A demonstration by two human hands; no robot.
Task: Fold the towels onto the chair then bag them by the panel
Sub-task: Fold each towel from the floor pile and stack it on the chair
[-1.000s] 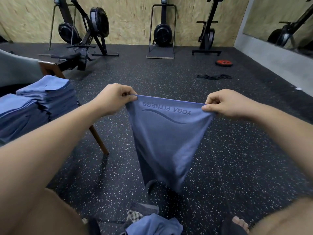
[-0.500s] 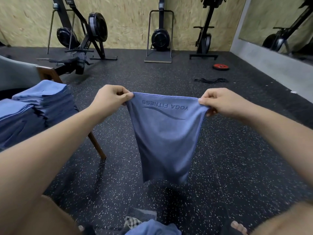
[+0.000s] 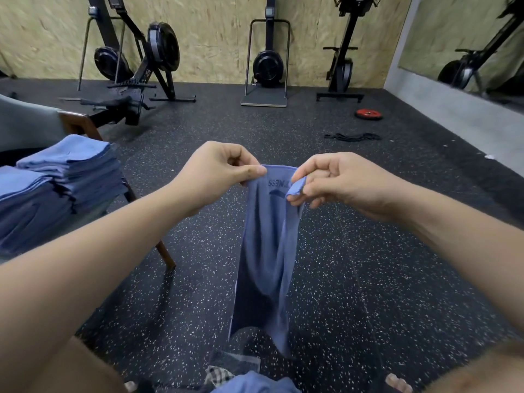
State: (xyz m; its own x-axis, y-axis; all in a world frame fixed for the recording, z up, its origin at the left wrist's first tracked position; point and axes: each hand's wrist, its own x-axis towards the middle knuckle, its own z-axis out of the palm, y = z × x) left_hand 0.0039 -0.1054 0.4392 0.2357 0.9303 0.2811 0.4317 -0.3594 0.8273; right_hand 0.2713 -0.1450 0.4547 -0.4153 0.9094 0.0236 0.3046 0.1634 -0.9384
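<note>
While the left hand (image 3: 215,171) pinches one top corner of a blue towel (image 3: 266,251) between thumb and curled fingers, the right hand (image 3: 337,180) pinches the opposite corner the same way. The two hands are held near each other in the air, out in front of the person. Between them the towel's top edge bows into a narrow loop, and dark printed lettering is partly lost in the fold. The rest of the cloth hangs straight down in long creases above the speckled black floor (image 3: 368,265). More blue cloth (image 3: 255,385) lies at the bottom edge of the view, near bare toes (image 3: 397,382). To the left, two stacks of folded towels (image 3: 65,171) sit side by side on a wooden-framed chair (image 3: 76,123). Rowing machines (image 3: 158,52) line the chipboard wall beyond, and a red weight plate (image 3: 368,114) and a black cord (image 3: 353,136) lie on the floor to the right.
</note>
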